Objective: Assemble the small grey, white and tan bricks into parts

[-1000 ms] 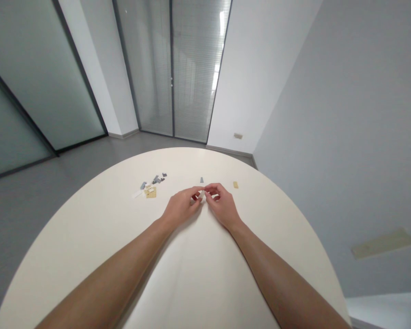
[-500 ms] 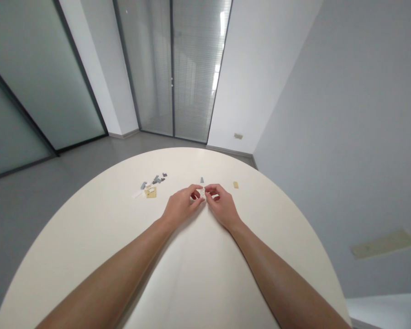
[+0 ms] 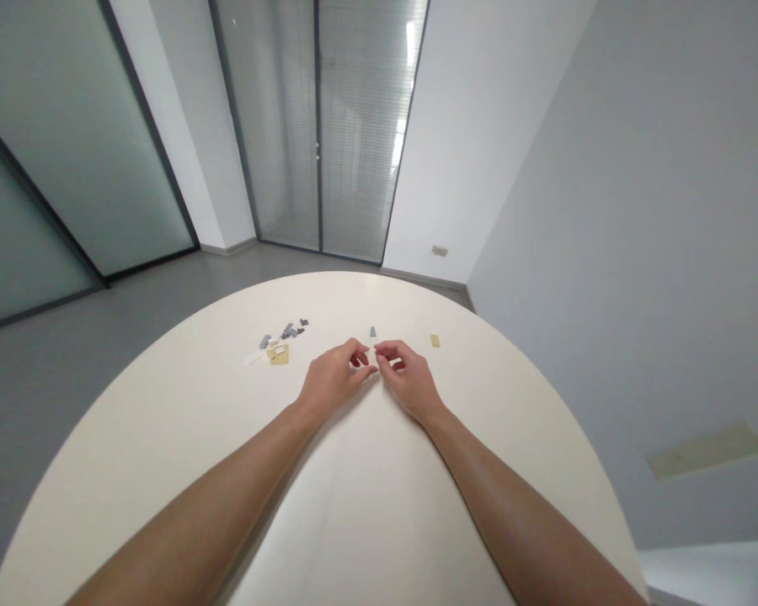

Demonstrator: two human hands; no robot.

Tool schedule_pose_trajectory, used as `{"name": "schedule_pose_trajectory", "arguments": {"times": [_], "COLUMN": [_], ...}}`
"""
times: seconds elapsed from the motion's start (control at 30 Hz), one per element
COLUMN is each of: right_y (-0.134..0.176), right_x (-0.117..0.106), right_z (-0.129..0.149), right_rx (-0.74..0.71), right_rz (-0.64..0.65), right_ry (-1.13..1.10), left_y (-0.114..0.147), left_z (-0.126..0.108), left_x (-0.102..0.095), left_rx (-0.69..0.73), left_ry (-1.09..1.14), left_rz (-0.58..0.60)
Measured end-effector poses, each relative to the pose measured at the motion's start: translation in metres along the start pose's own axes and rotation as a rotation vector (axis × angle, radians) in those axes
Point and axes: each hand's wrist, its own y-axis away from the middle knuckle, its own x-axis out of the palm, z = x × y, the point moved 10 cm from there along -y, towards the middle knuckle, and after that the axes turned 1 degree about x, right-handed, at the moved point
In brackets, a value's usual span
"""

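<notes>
In the head view, a small white piece (image 3: 372, 358) sits between the two hands, low over the round white worktop (image 3: 366, 505). The left hand (image 3: 332, 374) has its grip closed on it, thumb below and finger above. The right hand (image 3: 412, 380) has curled fingertips at its right edge; whether that grip pinches it, I cannot tell. A gray piece (image 3: 372, 332) lies just beyond, a tan piece (image 3: 435, 341) to the right.

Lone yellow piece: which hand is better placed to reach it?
Likely the right hand: the yellow piece lies beyond it, on its own side; the left hand is farther away.
</notes>
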Motion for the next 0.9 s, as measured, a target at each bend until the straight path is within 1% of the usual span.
{"name": "schedule_pose_trajectory", "arguments": {"times": [0.3,0.6,0.77,0.9], "right_y": [0.0001,0.0001,-0.0003,0.0001], "right_x": [0.0059,0.0047,0.0038,0.0041], "right_z": [-0.0071,-0.0033,-0.0034,-0.0027], "right_rx": [0.024,0.002,0.002,-0.002], "right_rz": [0.056,0.041,0.022,0.030], "right_ry": [0.015,0.005,0.016,0.021], "left_y": [-0.0003,-0.0006,-0.0005,0.0003], "left_z": [0.0037,0.0039,0.0034,-0.0015], "left_x": [-0.0045,-0.0029,-0.0022,-0.0013], "left_rx": [-0.039,-0.031,-0.002,0.051], "left_ry": [-0.014,0.010,0.007,0.012], "left_rz": [-0.043,-0.032,-0.044,-0.031]}}
